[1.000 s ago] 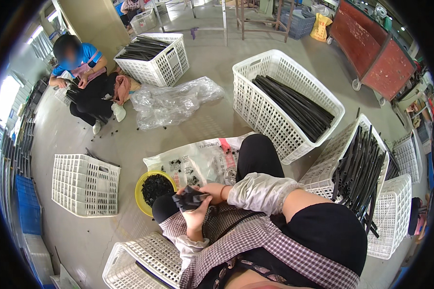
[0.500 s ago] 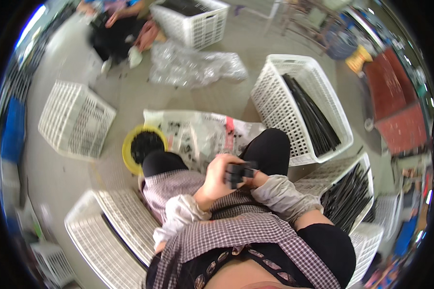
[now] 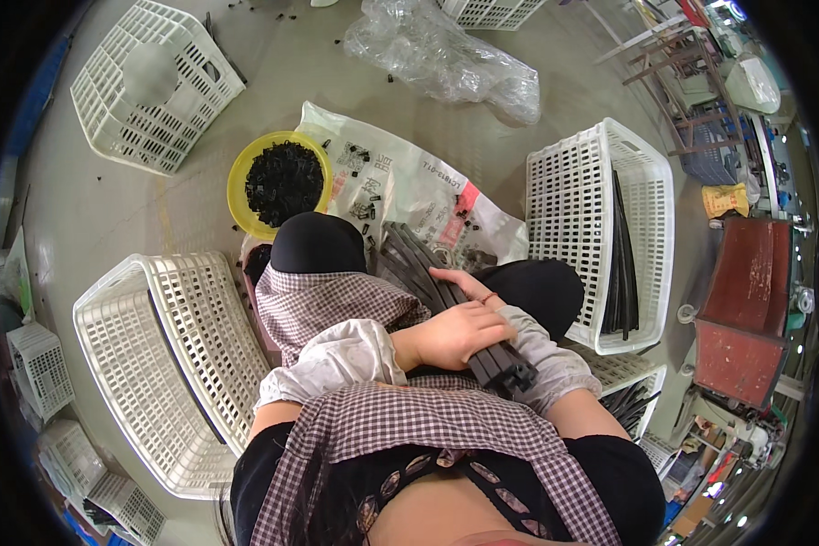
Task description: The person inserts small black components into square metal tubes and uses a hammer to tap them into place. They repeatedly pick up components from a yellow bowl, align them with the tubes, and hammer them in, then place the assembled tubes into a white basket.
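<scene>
The left hand (image 3: pixel 458 334) is wrapping its curled fingers over a bundle of straight black strips (image 3: pixel 419 266); the right hand (image 3: pixel 461 282) is touching its right side, fingers slightly bent, their grip partly hidden. The matte, block-ended bundle is slanting across the lap towards a white sack's (image 3: pixel 402 196) near edge. A yellow basin (image 3: pixel 237 196) is holding small black pieces (image 3: pixel 284 182) by the sack's left edge.

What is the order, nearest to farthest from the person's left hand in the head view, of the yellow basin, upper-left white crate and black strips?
From the left hand:
1. Black strips: directly beneath it, touching.
2. Yellow basin: ahead, to the left.
3. White crate: upper left, beyond the basin.
</scene>
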Action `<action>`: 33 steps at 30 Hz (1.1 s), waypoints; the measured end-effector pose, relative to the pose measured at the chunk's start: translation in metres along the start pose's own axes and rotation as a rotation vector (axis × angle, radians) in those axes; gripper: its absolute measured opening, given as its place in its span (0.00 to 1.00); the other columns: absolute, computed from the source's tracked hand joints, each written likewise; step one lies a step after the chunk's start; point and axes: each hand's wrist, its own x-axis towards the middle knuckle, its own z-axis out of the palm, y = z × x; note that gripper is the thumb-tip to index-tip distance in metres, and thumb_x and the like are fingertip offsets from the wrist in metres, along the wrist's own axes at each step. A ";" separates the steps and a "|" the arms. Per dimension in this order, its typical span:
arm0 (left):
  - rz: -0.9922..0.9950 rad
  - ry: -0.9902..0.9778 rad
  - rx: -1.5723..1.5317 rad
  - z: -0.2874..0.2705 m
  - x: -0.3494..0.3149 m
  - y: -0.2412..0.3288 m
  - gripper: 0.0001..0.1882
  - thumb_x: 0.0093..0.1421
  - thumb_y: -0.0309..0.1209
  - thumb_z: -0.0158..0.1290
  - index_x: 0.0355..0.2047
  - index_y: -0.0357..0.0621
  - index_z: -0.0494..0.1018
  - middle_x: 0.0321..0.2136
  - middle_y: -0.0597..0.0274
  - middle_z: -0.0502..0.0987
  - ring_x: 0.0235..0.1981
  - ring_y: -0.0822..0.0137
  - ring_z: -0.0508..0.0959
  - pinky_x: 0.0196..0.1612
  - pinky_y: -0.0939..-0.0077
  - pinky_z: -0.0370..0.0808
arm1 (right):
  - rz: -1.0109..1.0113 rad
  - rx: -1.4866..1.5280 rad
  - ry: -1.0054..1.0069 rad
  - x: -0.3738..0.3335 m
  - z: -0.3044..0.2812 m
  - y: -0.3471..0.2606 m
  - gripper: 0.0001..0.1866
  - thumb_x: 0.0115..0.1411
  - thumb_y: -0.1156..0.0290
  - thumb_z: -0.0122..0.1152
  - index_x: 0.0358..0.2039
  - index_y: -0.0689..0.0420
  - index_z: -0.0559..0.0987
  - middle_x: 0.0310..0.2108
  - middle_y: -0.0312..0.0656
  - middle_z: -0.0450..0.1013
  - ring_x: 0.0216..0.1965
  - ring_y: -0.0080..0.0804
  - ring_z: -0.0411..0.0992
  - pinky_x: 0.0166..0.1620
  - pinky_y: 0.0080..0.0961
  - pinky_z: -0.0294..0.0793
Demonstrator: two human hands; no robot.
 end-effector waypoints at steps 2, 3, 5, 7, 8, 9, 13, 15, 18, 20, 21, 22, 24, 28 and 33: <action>0.030 -0.024 -0.020 0.007 -0.003 -0.008 0.29 0.38 0.29 0.60 0.45 0.41 0.69 0.36 0.55 0.74 0.40 0.52 0.75 0.47 0.62 0.70 | 0.107 0.026 0.079 0.005 -0.003 -0.001 0.17 0.59 0.56 0.60 0.34 0.58 0.81 0.29 0.39 0.79 0.23 0.28 0.76 0.29 0.27 0.77; 0.047 -0.038 -0.027 0.009 -0.003 -0.013 0.28 0.38 0.29 0.60 0.44 0.42 0.69 0.36 0.55 0.74 0.40 0.52 0.75 0.47 0.62 0.70 | 0.137 0.029 0.038 0.009 -0.008 0.000 0.17 0.58 0.56 0.61 0.34 0.58 0.81 0.27 0.39 0.79 0.23 0.28 0.75 0.29 0.26 0.77; 0.019 -0.083 -0.045 0.011 0.002 -0.016 0.25 0.39 0.29 0.59 0.41 0.42 0.69 0.34 0.56 0.74 0.38 0.52 0.74 0.45 0.62 0.70 | 0.157 0.002 -0.005 0.005 -0.017 0.001 0.16 0.59 0.58 0.59 0.37 0.58 0.80 0.28 0.38 0.78 0.24 0.28 0.75 0.29 0.25 0.77; 0.054 -0.085 -0.084 0.016 0.014 -0.011 0.16 0.43 0.29 0.56 0.34 0.42 0.68 0.30 0.58 0.72 0.35 0.54 0.74 0.41 0.62 0.70 | 0.030 -0.026 -0.070 0.001 -0.024 0.008 0.18 0.60 0.60 0.59 0.44 0.60 0.76 0.32 0.39 0.76 0.28 0.28 0.74 0.31 0.26 0.77; 0.064 -0.151 -0.060 0.021 0.018 -0.008 0.14 0.45 0.29 0.55 0.34 0.42 0.68 0.29 0.59 0.72 0.35 0.55 0.74 0.41 0.62 0.70 | -0.079 -0.034 -0.136 0.004 -0.029 0.014 0.20 0.60 0.62 0.58 0.48 0.60 0.73 0.35 0.40 0.75 0.30 0.28 0.74 0.32 0.27 0.78; 0.078 -0.213 -0.028 0.029 0.021 -0.004 0.13 0.47 0.30 0.54 0.33 0.43 0.68 0.29 0.59 0.73 0.34 0.56 0.75 0.40 0.63 0.70 | -0.192 -0.050 -0.203 0.004 -0.030 0.016 0.23 0.60 0.63 0.58 0.52 0.61 0.70 0.38 0.41 0.74 0.33 0.29 0.73 0.33 0.28 0.78; 0.301 -0.233 0.187 0.072 0.028 0.015 0.06 0.52 0.33 0.50 0.27 0.46 0.67 0.22 0.65 0.71 0.28 0.63 0.75 0.33 0.69 0.70 | -0.393 -0.036 -0.419 -0.024 -0.011 0.028 0.33 0.56 0.69 0.60 0.60 0.58 0.59 0.48 0.48 0.67 0.39 0.32 0.72 0.37 0.28 0.80; 0.448 -0.241 0.346 0.093 0.025 0.025 0.07 0.53 0.35 0.50 0.25 0.48 0.66 0.19 0.69 0.69 0.22 0.68 0.73 0.29 0.72 0.69 | -0.324 0.005 -0.425 -0.036 -0.011 0.029 0.31 0.56 0.69 0.59 0.58 0.60 0.61 0.46 0.49 0.67 0.39 0.33 0.72 0.38 0.31 0.80; 0.614 -0.261 0.524 0.110 0.021 0.038 0.06 0.54 0.36 0.50 0.25 0.50 0.67 0.18 0.73 0.68 0.18 0.72 0.70 0.25 0.74 0.65 | -0.258 0.084 -0.511 -0.045 -0.013 0.028 0.29 0.56 0.69 0.59 0.57 0.61 0.62 0.45 0.48 0.68 0.38 0.33 0.72 0.39 0.33 0.78; 0.594 -0.396 0.544 0.112 0.023 0.043 0.06 0.55 0.36 0.50 0.25 0.50 0.67 0.18 0.72 0.68 0.20 0.72 0.71 0.26 0.74 0.65 | -0.370 0.043 -0.543 -0.056 -0.008 0.031 0.29 0.54 0.69 0.60 0.56 0.61 0.63 0.44 0.47 0.68 0.38 0.33 0.72 0.39 0.33 0.77; 0.565 -0.425 0.519 0.097 0.032 0.060 0.07 0.57 0.36 0.49 0.26 0.50 0.67 0.19 0.72 0.69 0.22 0.71 0.72 0.28 0.75 0.64 | -0.474 -0.004 -0.537 -0.065 -0.003 0.035 0.30 0.54 0.69 0.60 0.56 0.61 0.63 0.44 0.47 0.68 0.37 0.33 0.71 0.39 0.32 0.76; 0.619 -0.391 0.534 0.103 0.030 0.060 0.06 0.57 0.36 0.48 0.28 0.49 0.67 0.22 0.71 0.70 0.24 0.70 0.72 0.30 0.76 0.64 | -0.577 -0.049 -0.528 -0.076 0.001 0.040 0.30 0.53 0.69 0.61 0.56 0.60 0.63 0.44 0.46 0.68 0.36 0.32 0.71 0.39 0.32 0.76; 0.687 -0.427 0.628 0.111 0.027 0.065 0.06 0.57 0.35 0.49 0.32 0.49 0.68 0.28 0.69 0.71 0.28 0.69 0.73 0.35 0.74 0.68 | -0.627 -0.072 -0.532 -0.093 0.003 0.053 0.33 0.50 0.70 0.62 0.56 0.58 0.62 0.42 0.44 0.67 0.34 0.31 0.69 0.37 0.29 0.75; 0.772 -0.117 0.628 0.099 0.038 0.094 0.11 0.56 0.33 0.50 0.40 0.50 0.69 0.35 0.66 0.71 0.37 0.68 0.73 0.46 0.72 0.70 | -0.698 -0.095 -0.608 -0.123 -0.017 0.067 0.34 0.48 0.72 0.61 0.57 0.58 0.62 0.44 0.44 0.65 0.34 0.29 0.67 0.36 0.28 0.74; 0.836 -0.241 0.554 0.109 0.047 0.104 0.15 0.54 0.32 0.51 0.43 0.49 0.70 0.38 0.66 0.71 0.42 0.67 0.73 0.50 0.70 0.70 | -0.821 -0.077 -0.529 -0.153 -0.032 0.092 0.34 0.50 0.72 0.60 0.59 0.58 0.62 0.45 0.44 0.65 0.43 0.36 0.71 0.45 0.37 0.77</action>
